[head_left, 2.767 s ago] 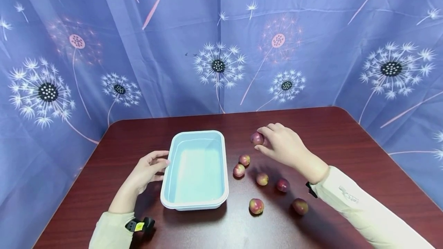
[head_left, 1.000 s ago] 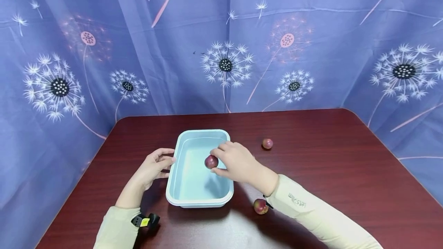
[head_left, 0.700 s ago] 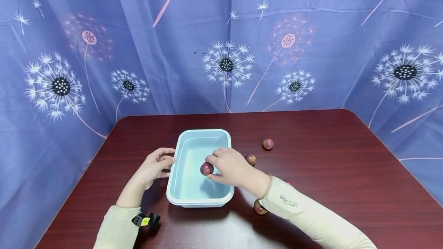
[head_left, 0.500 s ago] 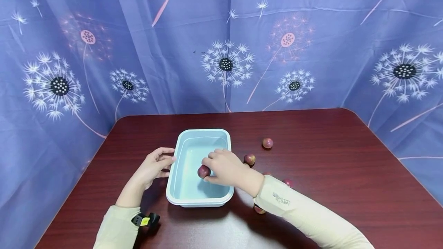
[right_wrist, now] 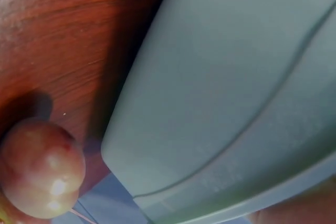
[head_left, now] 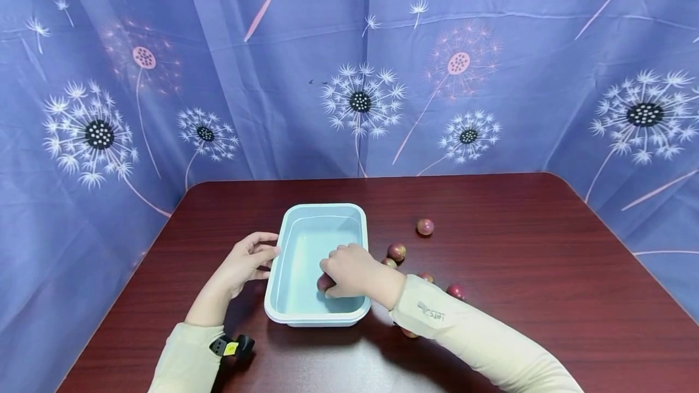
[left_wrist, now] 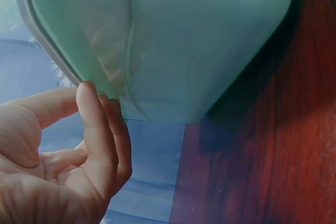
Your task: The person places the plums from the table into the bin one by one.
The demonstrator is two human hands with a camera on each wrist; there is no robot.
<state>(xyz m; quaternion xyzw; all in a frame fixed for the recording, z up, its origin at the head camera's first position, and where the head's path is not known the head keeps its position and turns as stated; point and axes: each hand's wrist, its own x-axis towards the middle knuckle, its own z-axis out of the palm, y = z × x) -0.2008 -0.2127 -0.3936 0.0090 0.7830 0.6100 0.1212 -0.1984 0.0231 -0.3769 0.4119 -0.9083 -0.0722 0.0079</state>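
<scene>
A light blue plastic basin (head_left: pixel 272 307) stands on the table in the head view. My right hand (head_left: pixel 349 268) reaches down inside it, gripping a round purple-red fruit (head_left: pixel 324 283), partly covered by the fingers. Whether that fruit touches the basin floor I cannot tell. At the basin's left side is my left hand (head_left: pixel 240 265). In the left wrist view, the fingertips (left_wrist: pixel 90 98) touch the wall just under the rim, from outside. The right wrist view shows the basin's outer wall (right_wrist: pixel 210 93), with only a sliver of hand beyond the rim.
Several similar fruits lie right of the basin on the dark red-brown table (head_left: pixel 508 229): one farther back (head_left: pixel 425 227), one near the rim (head_left: pixel 397 252), one rightmost (head_left: pixel 455 291). The right sleeve (head_left: pixel 464 326) partly hides others. A blue dandelion-print curtain (head_left: pixel 273 114) hangs behind.
My right hand has carried the purple-red fruit left from the back right of the table, over the basin's right rim and down inside. The left hand stays at the basin's left side.
</scene>
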